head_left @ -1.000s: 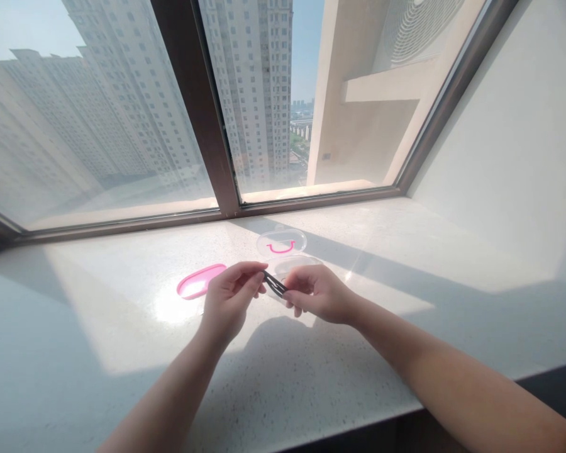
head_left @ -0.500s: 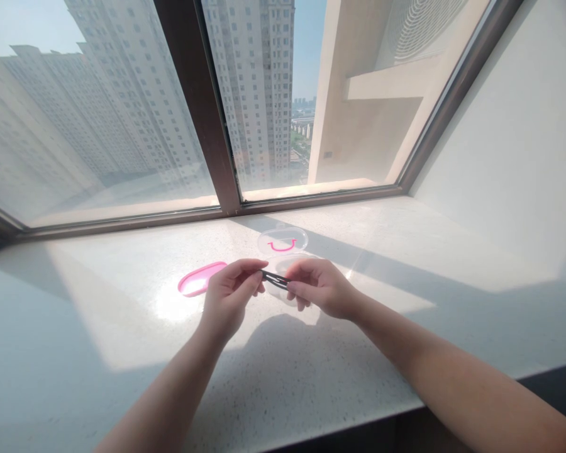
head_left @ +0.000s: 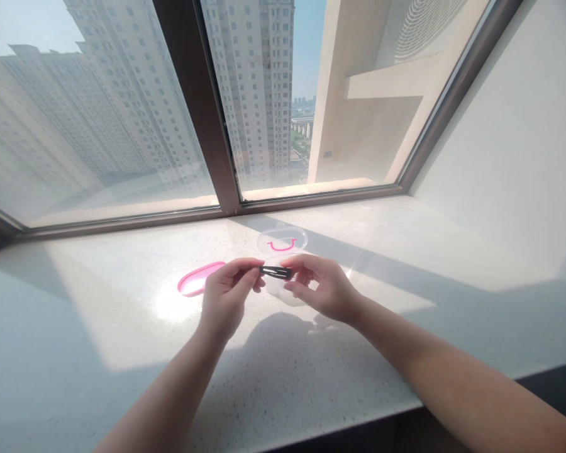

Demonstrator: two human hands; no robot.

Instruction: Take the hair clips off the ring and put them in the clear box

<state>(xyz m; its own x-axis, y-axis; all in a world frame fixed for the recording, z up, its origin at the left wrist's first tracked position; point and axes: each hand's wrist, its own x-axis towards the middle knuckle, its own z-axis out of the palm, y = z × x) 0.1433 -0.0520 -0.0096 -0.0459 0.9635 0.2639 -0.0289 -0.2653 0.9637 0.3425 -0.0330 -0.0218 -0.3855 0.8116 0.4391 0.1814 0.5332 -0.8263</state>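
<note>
A black snap hair clip (head_left: 276, 272) is held level above the sill, its flat slotted face toward me. My left hand (head_left: 231, 286) pinches its narrow left end between thumb and forefinger. Around the wide right end are the curled fingers of my right hand (head_left: 323, 286), with the thumb a little below the clip. Behind and beneath the hands stands a clear plastic case (head_left: 283, 292), partly hidden, its transparent lid (head_left: 271, 241) tilted back and bearing a pink curved handle (head_left: 283, 247). A pink oval lid-like piece (head_left: 195, 280) lies left of it, partly covered by my left hand.
The pale speckled windowsill (head_left: 136, 327) lies under everything, with bright sun patches and shadows. A brown-framed window (head_left: 229, 201) runs along the back, and a white wall (head_left: 504, 157) rises at the right. The sill's front edge (head_left: 358, 425) drops off near my right forearm.
The hair clip has turned and its parts now lie together, where before they were spread apart. My right thumb has come down off the clip. The case and pink piece have stayed put.
</note>
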